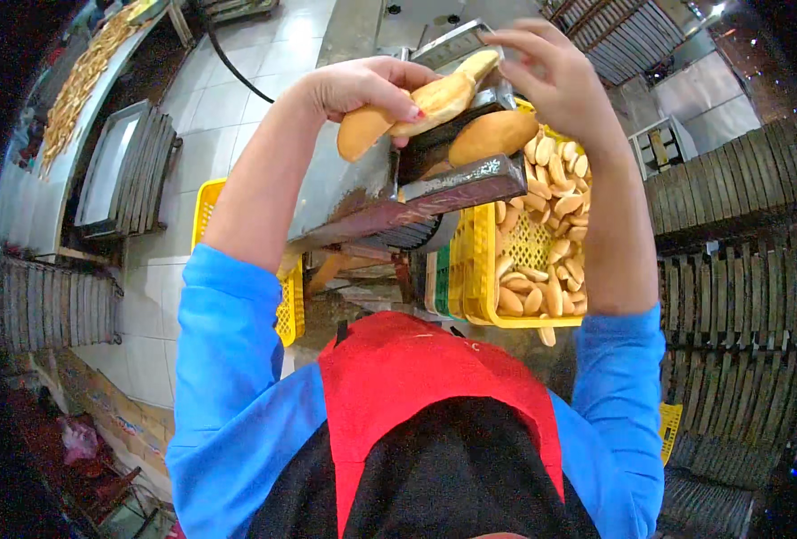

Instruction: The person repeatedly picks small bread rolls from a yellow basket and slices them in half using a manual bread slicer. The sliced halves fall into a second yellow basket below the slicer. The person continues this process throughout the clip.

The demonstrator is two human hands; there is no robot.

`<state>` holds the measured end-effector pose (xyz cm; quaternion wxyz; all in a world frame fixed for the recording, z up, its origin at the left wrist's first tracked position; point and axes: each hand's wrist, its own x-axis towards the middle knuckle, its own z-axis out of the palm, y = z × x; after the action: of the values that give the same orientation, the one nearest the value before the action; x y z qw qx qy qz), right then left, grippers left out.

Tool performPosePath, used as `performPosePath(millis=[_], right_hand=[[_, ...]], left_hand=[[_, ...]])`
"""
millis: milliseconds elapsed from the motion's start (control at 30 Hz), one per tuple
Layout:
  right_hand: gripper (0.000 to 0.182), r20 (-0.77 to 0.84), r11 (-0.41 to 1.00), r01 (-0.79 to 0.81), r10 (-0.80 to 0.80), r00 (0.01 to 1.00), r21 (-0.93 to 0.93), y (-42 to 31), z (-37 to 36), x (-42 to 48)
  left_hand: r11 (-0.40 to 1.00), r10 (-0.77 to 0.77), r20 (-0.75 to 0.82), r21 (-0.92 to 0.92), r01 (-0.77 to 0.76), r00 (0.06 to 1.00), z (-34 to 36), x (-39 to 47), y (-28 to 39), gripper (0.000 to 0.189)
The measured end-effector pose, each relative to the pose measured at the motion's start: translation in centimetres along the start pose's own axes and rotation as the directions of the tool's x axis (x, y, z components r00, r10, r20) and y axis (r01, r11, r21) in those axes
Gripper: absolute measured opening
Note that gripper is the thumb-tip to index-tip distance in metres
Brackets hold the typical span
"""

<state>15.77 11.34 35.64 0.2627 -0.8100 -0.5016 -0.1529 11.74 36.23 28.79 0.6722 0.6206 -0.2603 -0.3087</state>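
Observation:
At the top centre, my left hand (378, 84) grips bread rolls above a metal machine (344, 182). One is a long, pale-topped roll (449, 98) reaching to the right; a browner roll (361, 131) sticks out below my fingers. My right hand (553, 77), somewhat blurred, is beside the far tip of the long roll, fingers spread; whether it touches the tip is unclear. Below the rolls, another golden roll (492, 138) lies across the machine's dark channel, behind a worn metal bar (469, 182).
A yellow plastic crate (489, 296) holding many bread pieces (563, 202) stands right of the machine. Another yellow crate (290, 310) is at the left. Stacked trays (728, 290) line the right side. Bread pieces cover a table (88, 135) at far left. A dark cable (233, 67) crosses behind.

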Motion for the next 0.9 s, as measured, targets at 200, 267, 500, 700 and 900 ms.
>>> performPosePath(millis=[200, 267, 500, 700, 900], right_hand=[[0.030, 0.544, 0.994, 0.045, 0.017, 0.839, -0.101, 2.3, 0.2, 4.4], [0.027, 0.426, 0.984, -0.015, 0.091, 0.900, -0.179, 1.5, -0.2, 4.1], [0.028, -0.114, 0.973, -0.228, 0.223, 0.968, -0.034, -1.2, -3.2, -1.8], [0.025, -0.251, 0.848, -0.095, 0.259, 0.933, 0.522, -3.6, -2.0, -5.8], [0.030, 0.012, 0.929, -0.253, 0.259, 0.966, 0.269, -4.3, -1.3, -6.3]], left_hand=[[0.988, 0.147, -0.078, 0.053, -0.143, 0.986, -0.6, 2.2, -0.7, 0.060], [0.980, 0.197, -0.152, 0.022, -0.196, 0.969, -0.4, 1.3, -0.9, 0.064], [0.894, 0.381, -0.044, 0.271, -0.356, 0.924, 3.8, -2.0, 0.4, 0.064], [0.956, 0.064, -0.032, 0.290, -0.052, 0.997, 4.0, -3.7, 0.0, 0.064], [0.991, 0.115, -0.051, 0.070, -0.111, 0.992, 4.1, -3.6, -0.4, 0.064]])
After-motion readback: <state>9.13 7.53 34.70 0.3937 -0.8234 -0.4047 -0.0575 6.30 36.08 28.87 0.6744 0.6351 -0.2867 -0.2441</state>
